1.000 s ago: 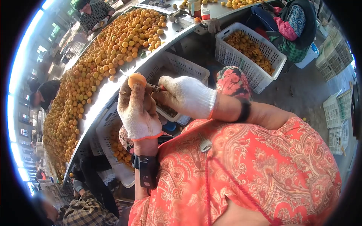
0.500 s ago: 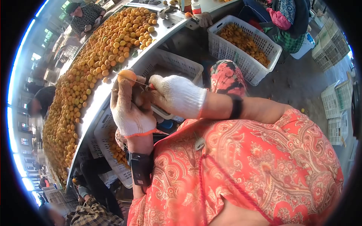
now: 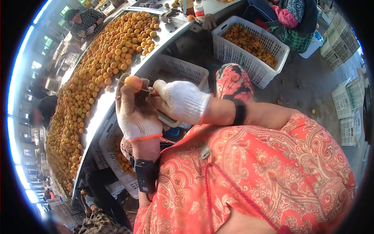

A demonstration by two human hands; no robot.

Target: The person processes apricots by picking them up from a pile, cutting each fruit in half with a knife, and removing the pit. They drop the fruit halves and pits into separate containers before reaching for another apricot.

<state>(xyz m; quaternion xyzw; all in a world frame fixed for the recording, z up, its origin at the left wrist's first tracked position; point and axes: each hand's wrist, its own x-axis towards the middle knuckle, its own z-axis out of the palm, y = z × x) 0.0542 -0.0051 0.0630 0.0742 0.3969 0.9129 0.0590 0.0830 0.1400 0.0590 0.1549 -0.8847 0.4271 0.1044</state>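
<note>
In the gloved left hand (image 3: 134, 113), a fruit (image 3: 133, 83), gripped at the fingertips. In the gloved right hand (image 3: 177, 99), closed around a red handle, a thin blade (image 3: 144, 89), its length across the fruit; contact hard to tell. Beneath the hands, a crate (image 3: 191, 71). Past the fingertips, on the table (image 3: 95, 117), a heap (image 3: 113, 50) of whole fruit. Farther right, a basket (image 3: 245, 64) of orange pieces (image 3: 253, 45), near a seated person (image 3: 296, 23).

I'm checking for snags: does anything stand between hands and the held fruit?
Nothing visible but a glove separates the left hand from the fruit it holds; the right hand holds a thin tool across that fruit.
</note>
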